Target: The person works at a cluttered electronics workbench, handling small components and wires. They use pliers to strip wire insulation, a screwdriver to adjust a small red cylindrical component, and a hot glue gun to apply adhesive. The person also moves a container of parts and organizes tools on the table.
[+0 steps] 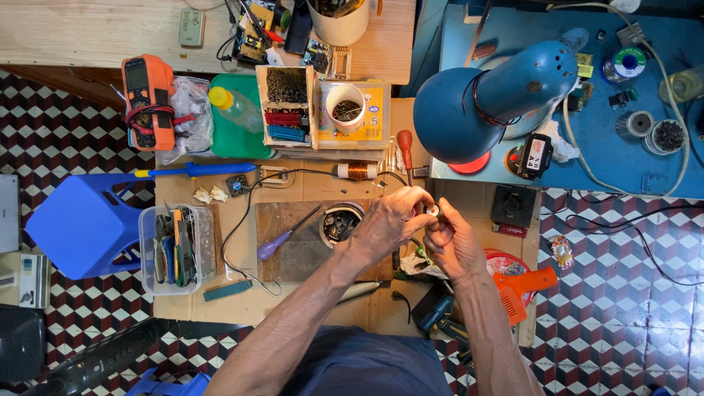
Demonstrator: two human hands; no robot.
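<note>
From the head view, the left hand (pixel 389 220) and right hand (pixel 451 242) meet above the cardboard-covered desk (pixel 293 304), each grip pinching a small round metal part (pixel 433 210) between fingertips. Best held steady and close under the blue lamp (pixel 491 99).

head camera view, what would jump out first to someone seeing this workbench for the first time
The big blue desk lamp at upper right draws the eye first, its shade hanging over the cardboard work surface. Just below it, in the middle, the left hand and right hand meet around a small round metal part pinched in the fingers. At far left sit an orange multimeter and a blue plastic stool.
</note>
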